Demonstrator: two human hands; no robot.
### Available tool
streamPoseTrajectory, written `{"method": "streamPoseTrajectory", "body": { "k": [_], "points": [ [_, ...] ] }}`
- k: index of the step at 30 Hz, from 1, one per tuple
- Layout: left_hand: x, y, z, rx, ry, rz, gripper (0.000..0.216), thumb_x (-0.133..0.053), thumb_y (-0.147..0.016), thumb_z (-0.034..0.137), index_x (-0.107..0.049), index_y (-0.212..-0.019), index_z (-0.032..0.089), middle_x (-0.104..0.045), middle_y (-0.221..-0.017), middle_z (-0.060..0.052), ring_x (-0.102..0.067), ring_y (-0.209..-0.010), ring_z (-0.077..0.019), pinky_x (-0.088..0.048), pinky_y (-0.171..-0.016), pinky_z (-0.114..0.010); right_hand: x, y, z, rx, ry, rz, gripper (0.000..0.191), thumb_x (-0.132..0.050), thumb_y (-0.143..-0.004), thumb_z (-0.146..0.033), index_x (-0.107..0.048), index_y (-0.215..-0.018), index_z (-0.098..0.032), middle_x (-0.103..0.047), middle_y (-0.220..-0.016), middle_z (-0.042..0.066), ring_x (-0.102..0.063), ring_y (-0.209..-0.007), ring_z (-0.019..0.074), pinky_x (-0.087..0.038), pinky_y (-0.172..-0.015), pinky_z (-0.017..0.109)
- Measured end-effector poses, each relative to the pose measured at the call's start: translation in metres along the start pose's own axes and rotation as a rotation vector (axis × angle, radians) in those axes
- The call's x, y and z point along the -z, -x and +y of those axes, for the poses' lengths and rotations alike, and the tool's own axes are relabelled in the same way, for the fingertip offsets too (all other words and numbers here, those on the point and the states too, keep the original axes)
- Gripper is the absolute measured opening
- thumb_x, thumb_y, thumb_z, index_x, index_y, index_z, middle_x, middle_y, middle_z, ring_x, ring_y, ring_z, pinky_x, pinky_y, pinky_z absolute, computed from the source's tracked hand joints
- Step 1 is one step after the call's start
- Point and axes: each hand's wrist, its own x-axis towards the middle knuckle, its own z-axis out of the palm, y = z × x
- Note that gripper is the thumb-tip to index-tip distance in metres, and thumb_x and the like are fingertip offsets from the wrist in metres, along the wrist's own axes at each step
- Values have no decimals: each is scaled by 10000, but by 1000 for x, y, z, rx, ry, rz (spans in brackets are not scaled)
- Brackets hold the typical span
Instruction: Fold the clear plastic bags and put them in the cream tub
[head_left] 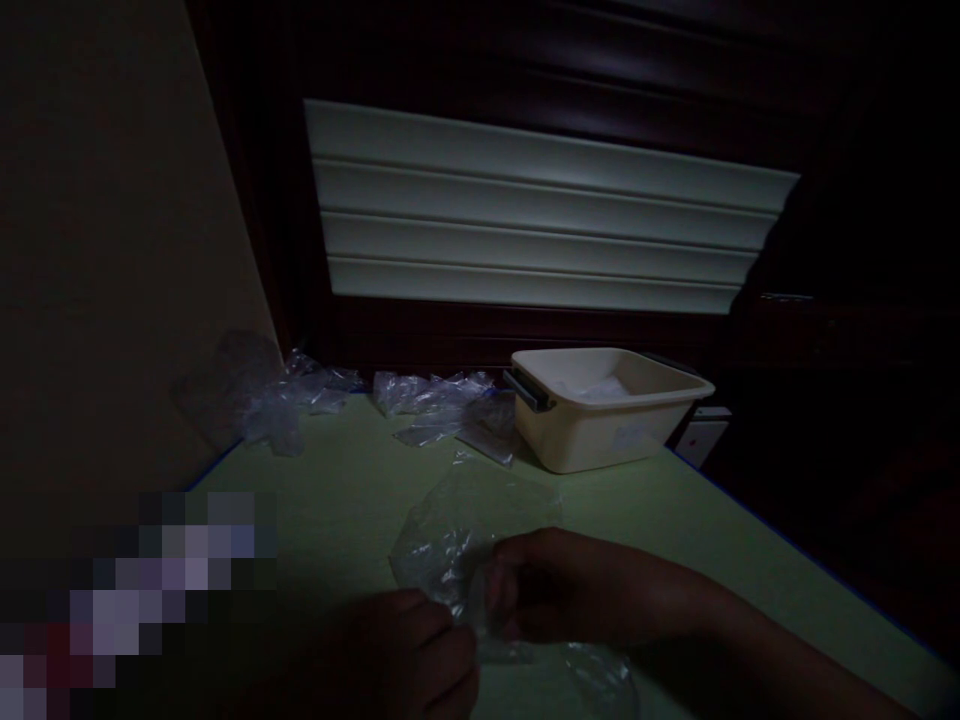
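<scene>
The scene is dim. My left hand (409, 655) and my right hand (570, 590) meet low in the middle of the view, both pinched on a crumpled clear plastic bag (450, 535). The bag spreads up and away from my fingers over the pale green table (352, 500). Another bit of clear plastic (600, 675) lies under my right wrist.
A cream plastic tub (600, 415) with a dark handle stands at the back right of the table. Several clear plastic bags (442, 405) lie along the far edge, more bags (277, 400) at the back left corner. A blurred patch covers the lower left.
</scene>
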Motion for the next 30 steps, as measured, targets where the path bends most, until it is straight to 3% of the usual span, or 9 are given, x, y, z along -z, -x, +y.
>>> {"method": "streamPoseTrajectory", "body": {
  "k": [4,7,13,17,21,25,30],
  "points": [
    [1,1,1,-12,-1,32,112,-639,-858,92,-598,-785,167,-654,-741,25,-566,-649,-140,-428,-586,-257,-2,0,2,2,27,104,146,-636,-783,-217,-560,-883,-142,-484,-729,-42,-433,-646,89,-361,-560,189],
    [3,2,2,13,-5,22,97,-636,-859,93,-601,-804,165,-654,-759,17,-570,-680,-149,-439,-627,-264,-5,0,0,-32,108,191,116,-599,-802,-209,-570,-892,-142,-487,-720,-35,-432,-640,96,-353,-547,192],
    [2,1,2,27,22,12,128,-636,-837,78,-587,-756,164,-627,-738,16,-542,-663,-150,-420,-583,-266,-9,-2,-8,-86,407,363,325,-630,-780,-185,-570,-1099,-176,-637,-833,24,-583,-730,167,-423,-636,259],
    [2,0,3,36,63,30,106,-661,-834,123,-592,-765,163,-632,-741,27,-531,-662,-152,-414,-606,-280,-10,-2,-10,-18,610,425,370,-668,-756,-170,-593,-1118,-173,-617,-1027,82,-593,-866,206,-444,-756,303],
    [2,1,2,61,53,22,151,-723,-816,263,-618,-844,158,-665,-838,10,-562,-744,-173,-432,-695,-304,-12,-3,-9,96,699,282,150,-564,-822,-126,-646,-941,-166,-606,-914,54,-582,-778,156,-440,-682,241],
    [1,0,0,47,2,-3,133,-738,-795,225,-629,-831,158,-674,-843,18,-571,-735,-161,-424,-667,-289,-13,-2,-9,158,696,117,158,-536,-824,-84,-653,-890,-169,-641,-907,40,-595,-813,144,-433,-710,212],
    [3,0,-1,62,55,-33,170,-724,-821,304,-627,-817,164,-671,-829,9,-566,-735,-164,-421,-666,-284,-5,3,-13,49,695,144,202,-528,-807,-75,-652,-930,-176,-665,-911,39,-607,-792,147,-420,-689,213]
  ]
}}
